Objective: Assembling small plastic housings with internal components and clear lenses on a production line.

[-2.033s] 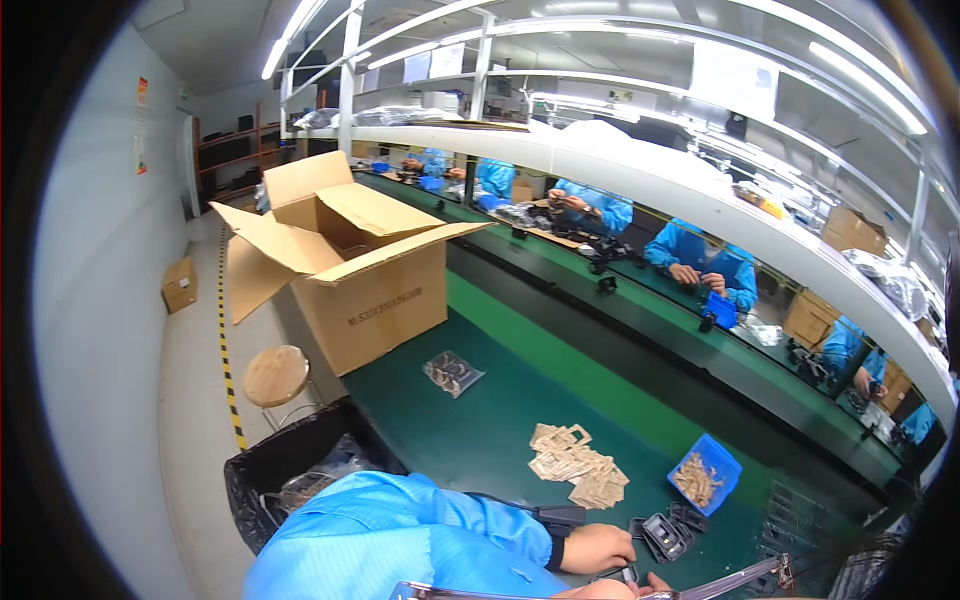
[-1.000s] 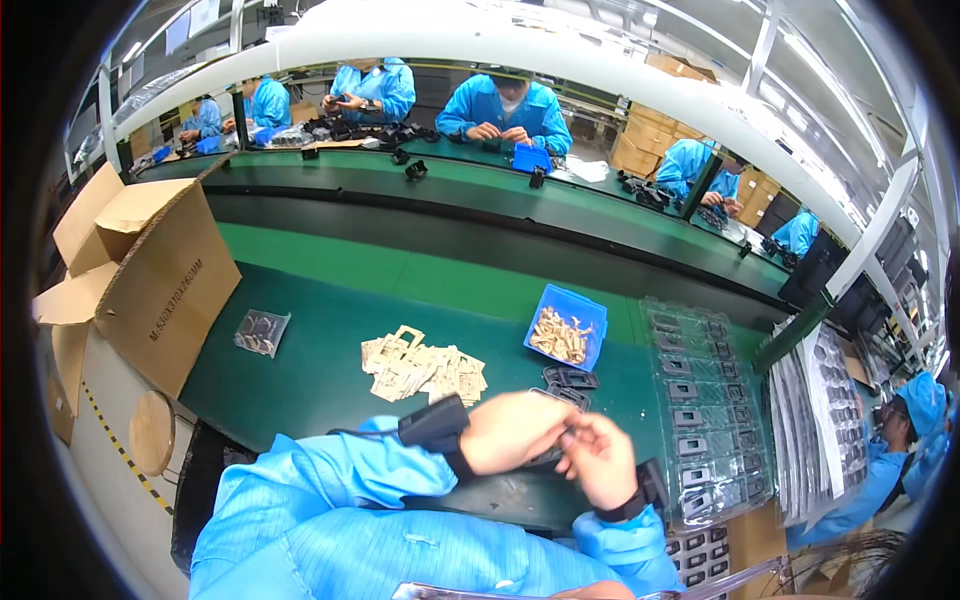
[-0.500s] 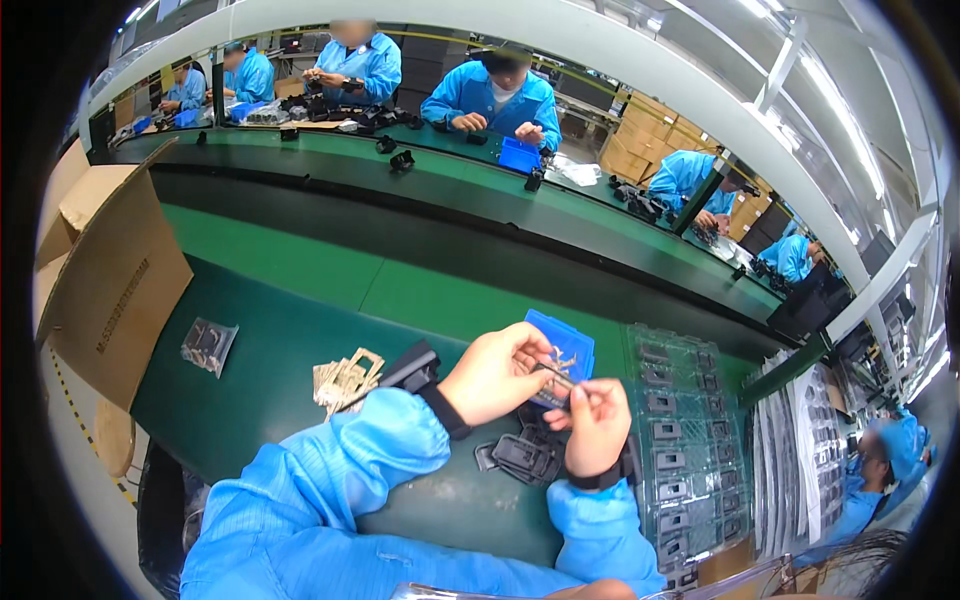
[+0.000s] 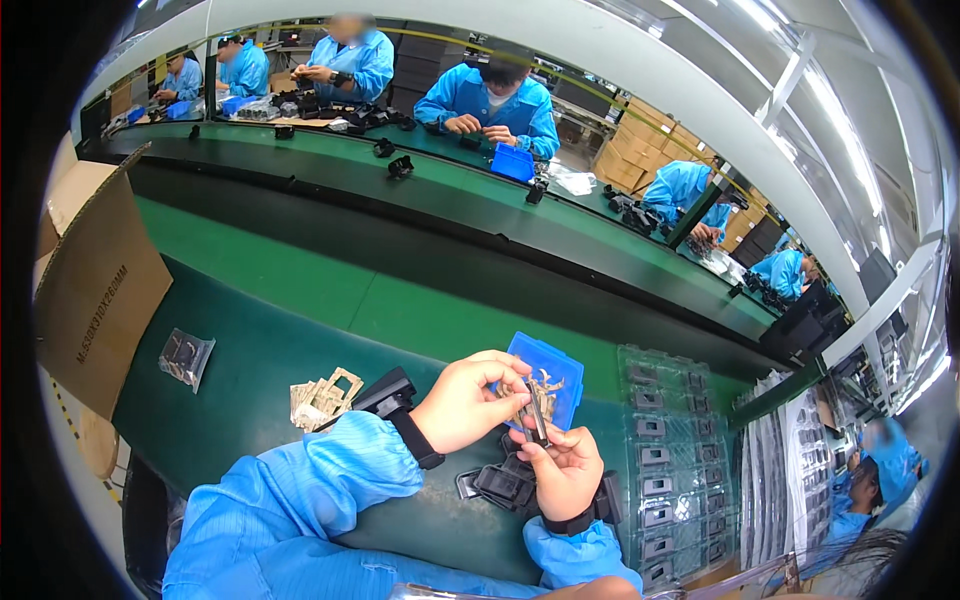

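Note:
My left hand and my right hand meet over the bench, both closed on a small dark plastic part. The part stands on edge between my fingertips; its finer details are too small to make out. Just behind it lies a blue bin holding small tan pieces, partly covered by my fingers. Several black plastic frames are piled below my hands, some hidden by the right one. Left of my left wrist is a loose heap of flat tan frames.
Clear blister trays with dark parts stand to the right, beside stacked sheets. A clear bag of parts lies left, near a cardboard box. Beyond a dark conveyor belt, people in blue coats work.
The dark part has turned from slanting to nearly upright in my fingers. My right hand has tilted with it. The whole view has shifted slightly.

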`<state>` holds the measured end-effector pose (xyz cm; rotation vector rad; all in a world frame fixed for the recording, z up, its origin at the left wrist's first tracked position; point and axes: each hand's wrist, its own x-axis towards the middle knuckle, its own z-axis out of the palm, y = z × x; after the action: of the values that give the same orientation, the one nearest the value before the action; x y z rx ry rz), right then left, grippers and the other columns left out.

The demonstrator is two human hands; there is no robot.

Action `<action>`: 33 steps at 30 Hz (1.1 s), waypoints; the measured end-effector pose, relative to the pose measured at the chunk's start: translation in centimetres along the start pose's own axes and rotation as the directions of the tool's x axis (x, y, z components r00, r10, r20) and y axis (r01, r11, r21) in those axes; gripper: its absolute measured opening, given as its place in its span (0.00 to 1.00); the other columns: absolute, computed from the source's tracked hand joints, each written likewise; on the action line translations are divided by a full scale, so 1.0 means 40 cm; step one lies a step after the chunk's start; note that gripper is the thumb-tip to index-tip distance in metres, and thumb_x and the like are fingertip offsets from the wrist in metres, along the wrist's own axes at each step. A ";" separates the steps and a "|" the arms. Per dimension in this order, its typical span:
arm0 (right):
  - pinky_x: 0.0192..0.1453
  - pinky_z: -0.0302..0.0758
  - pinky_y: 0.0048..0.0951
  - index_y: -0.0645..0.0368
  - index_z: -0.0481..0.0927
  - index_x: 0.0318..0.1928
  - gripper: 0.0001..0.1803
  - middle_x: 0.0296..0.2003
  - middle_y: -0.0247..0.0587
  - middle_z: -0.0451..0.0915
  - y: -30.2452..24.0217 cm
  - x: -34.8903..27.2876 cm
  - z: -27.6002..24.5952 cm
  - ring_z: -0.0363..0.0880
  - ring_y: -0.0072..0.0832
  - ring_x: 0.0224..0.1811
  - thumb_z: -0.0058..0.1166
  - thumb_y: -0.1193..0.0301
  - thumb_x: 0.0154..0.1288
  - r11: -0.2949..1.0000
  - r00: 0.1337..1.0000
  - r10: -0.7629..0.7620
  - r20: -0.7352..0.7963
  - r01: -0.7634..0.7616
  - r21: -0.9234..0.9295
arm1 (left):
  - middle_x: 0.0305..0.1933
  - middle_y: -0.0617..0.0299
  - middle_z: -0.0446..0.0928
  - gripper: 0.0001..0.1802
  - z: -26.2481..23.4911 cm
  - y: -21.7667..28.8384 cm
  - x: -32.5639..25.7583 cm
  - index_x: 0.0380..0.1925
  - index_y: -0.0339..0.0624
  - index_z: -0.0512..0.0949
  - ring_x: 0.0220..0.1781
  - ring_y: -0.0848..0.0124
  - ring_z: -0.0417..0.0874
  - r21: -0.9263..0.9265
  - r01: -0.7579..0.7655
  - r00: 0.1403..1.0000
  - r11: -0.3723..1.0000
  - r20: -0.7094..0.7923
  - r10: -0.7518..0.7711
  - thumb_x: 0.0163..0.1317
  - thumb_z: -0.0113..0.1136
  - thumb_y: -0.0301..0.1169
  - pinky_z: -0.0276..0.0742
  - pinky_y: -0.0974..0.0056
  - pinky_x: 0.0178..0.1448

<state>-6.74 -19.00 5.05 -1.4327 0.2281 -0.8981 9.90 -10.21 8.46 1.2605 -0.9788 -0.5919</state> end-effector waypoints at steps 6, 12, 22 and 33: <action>0.44 0.86 0.33 0.61 0.67 0.47 0.15 0.48 0.57 0.81 -0.023 0.002 0.004 0.87 0.45 0.47 0.58 0.86 0.65 0.977 0.987 0.150 0.065 -0.158 0.144 | 0.56 0.52 0.75 0.03 0.011 -0.024 -0.010 0.35 0.40 0.76 0.54 0.63 0.81 0.243 -0.277 0.960 0.930 0.019 0.280 0.64 0.62 0.23 0.82 0.63 0.49; 0.33 0.83 0.20 0.62 0.70 0.57 0.17 0.44 0.44 0.83 -0.036 0.027 -0.045 0.88 0.33 0.36 0.57 0.74 0.71 0.962 0.957 0.200 -0.211 -0.150 0.229 | 0.44 0.52 0.76 0.06 0.036 -0.017 -0.012 0.36 0.40 0.74 0.47 0.53 0.80 0.480 -0.428 0.869 0.766 -0.013 0.494 0.60 0.62 0.24 0.78 0.56 0.51; 0.32 0.81 0.21 0.61 0.72 0.57 0.13 0.42 0.45 0.82 -0.017 0.037 -0.054 0.85 0.30 0.33 0.47 0.70 0.78 0.958 0.964 0.256 -0.073 -0.243 0.155 | 0.61 0.45 0.78 0.11 -0.001 -0.032 0.017 0.37 0.41 0.84 0.58 0.50 0.81 0.608 -0.397 0.878 0.688 0.033 0.477 0.54 0.61 0.19 0.78 0.55 0.60; 0.28 0.75 0.17 0.64 0.76 0.49 0.07 0.36 0.44 0.83 -0.028 0.013 -0.035 0.81 0.21 0.27 0.55 0.77 0.73 0.991 0.991 0.131 -0.015 -0.131 -0.003 | 0.43 0.54 0.86 0.11 0.039 0.012 -0.024 0.43 0.36 0.87 0.48 0.68 0.87 0.044 -0.057 0.988 0.997 0.145 0.050 0.59 0.68 0.20 0.83 0.65 0.54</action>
<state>-7.72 -20.25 6.02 -1.3980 0.3317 -0.8011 8.03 -10.10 8.65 1.2433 -1.1494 -0.6269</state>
